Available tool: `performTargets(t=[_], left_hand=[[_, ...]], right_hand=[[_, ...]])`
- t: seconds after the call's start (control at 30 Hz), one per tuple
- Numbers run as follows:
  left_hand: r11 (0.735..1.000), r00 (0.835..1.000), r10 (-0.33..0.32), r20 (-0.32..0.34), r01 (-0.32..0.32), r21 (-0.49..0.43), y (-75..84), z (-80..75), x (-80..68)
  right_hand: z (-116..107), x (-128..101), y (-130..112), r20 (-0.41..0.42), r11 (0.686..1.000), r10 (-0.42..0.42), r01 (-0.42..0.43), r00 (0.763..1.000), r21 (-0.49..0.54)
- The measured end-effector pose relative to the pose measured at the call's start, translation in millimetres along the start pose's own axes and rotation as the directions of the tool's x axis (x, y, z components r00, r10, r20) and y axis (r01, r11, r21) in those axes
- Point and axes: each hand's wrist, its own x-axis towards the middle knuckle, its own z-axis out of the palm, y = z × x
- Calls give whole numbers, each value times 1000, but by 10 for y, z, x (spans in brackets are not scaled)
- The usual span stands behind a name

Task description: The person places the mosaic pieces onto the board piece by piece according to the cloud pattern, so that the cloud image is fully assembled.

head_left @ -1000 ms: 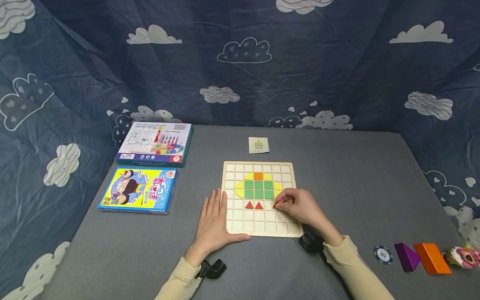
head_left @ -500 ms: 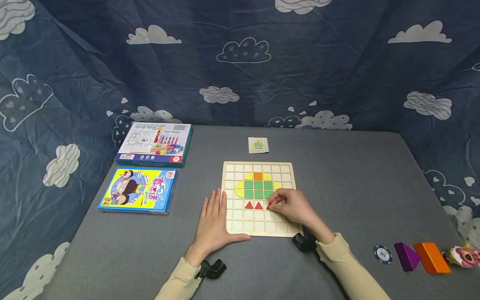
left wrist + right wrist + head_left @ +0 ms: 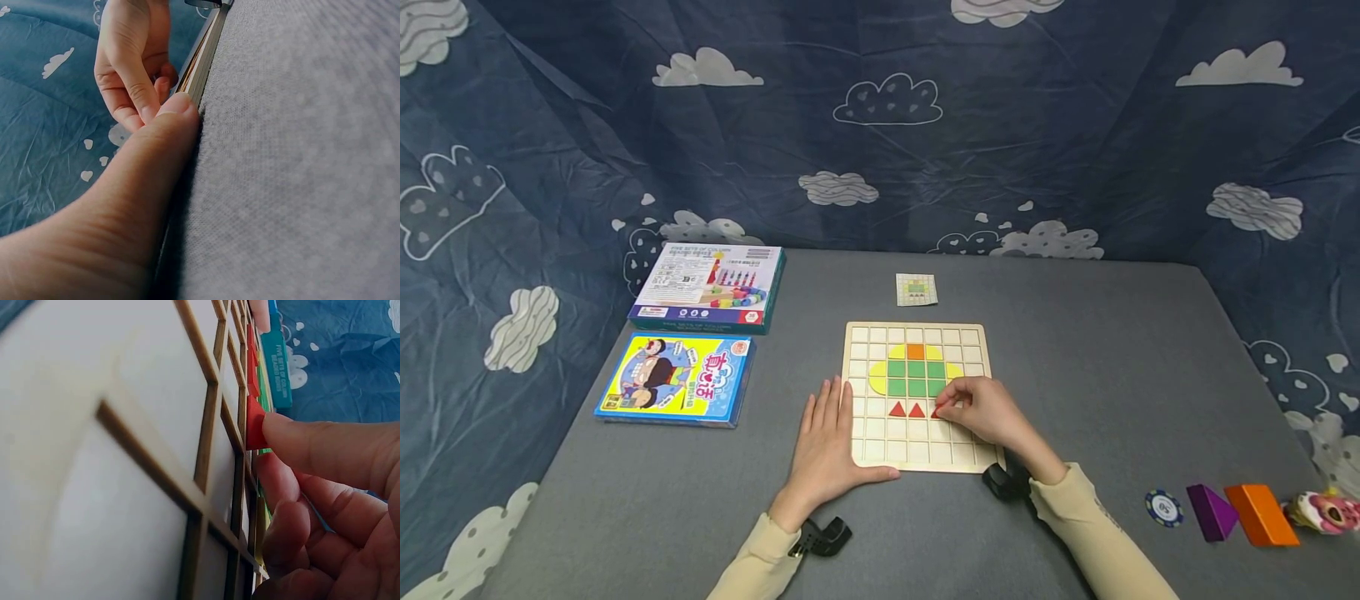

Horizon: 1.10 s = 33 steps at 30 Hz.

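Observation:
A wooden grid board (image 3: 868,452) lies on the grey table. Green square tiles (image 3: 917,387), an orange square tile (image 3: 915,352) and yellow curved tiles (image 3: 877,379) form a figure in its cells. Two red triangle tiles (image 3: 897,410) sit side by side below the green ones. To their right, my right hand (image 3: 988,410) pinches a third red triangle tile (image 3: 254,425) between thumb and finger, at a cell in the same row. My left hand (image 3: 820,450) rests with straight fingers along the board's left edge, its thumb (image 3: 169,134) at the near edge.
Beyond the board lies a small pattern card (image 3: 917,290). A white bead-set box (image 3: 700,287) and a blue-yellow box (image 3: 673,379) stand at left. At right are a poker chip (image 3: 1164,508), a purple block (image 3: 1212,512), an orange block (image 3: 1262,515) and a figurine (image 3: 1326,511).
My right hand has shifted left with the red triangle tile, to the cell beside the other two triangles. It has barely moved in the last half second. My left hand stays in place.

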Motion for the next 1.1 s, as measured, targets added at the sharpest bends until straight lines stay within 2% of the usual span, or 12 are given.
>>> performTargets(t=[0.27,0.67,0.8,0.97,1.1], left_hand=[[1000,1000,-9,17,9,3,-9,7,4],[1000,1000,7,-16,-7,-3,-10,13,-3],[1000,1000,11,-19,-11,3,-11,22,-3],[1000,1000,-3,10,3,6,-7,18,-3],[1000,1000,2,-3,-2,8,-10,21,2]], right_hand=[[-3,1,-17,-1,1000,12,-12,1000,-27],[-9,20,4,-10,998,30,-31,999,-57],[-9,19,7,-5,998,40,-41,999,-53],[-12,7,5,9,998,41,-41,999,-38],[-10,-6,6,17,999,40,-39,999,-29]])
